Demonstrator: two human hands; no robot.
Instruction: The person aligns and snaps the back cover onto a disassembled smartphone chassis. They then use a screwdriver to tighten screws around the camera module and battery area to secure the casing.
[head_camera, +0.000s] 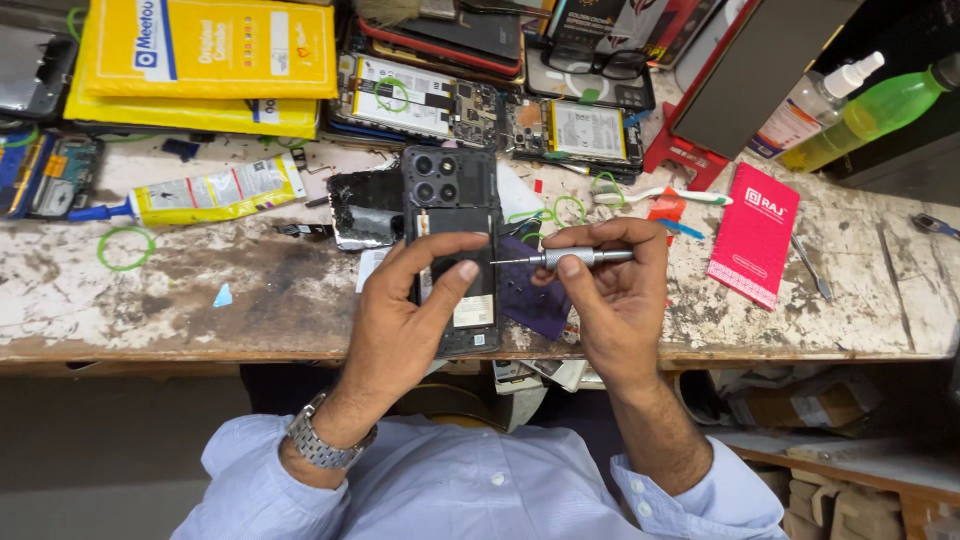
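Both hands are busy over an opened phone lying back-up near the front edge of the workbench. His left hand is curled around the phone's lower half, thumb and forefinger pressing across it to pin it flat. His right hand pinches a slim metal screwdriver between thumb and fingertips, shaft nearly level, tip touching the phone's right edge at about mid-height.

To do this well, I judge the left hand should hold the phone dead still while the driver sits square in the screw head and turns with light pressure (a slanted tip would slip and chew the head).

Scarred and stained, the workbench is crowded: a glue tube at left, 2 bare phone boards behind, yellow packets, a red card, tweezers, a green spray bottle and green rubber bands. Boxes sit on a shelf below.
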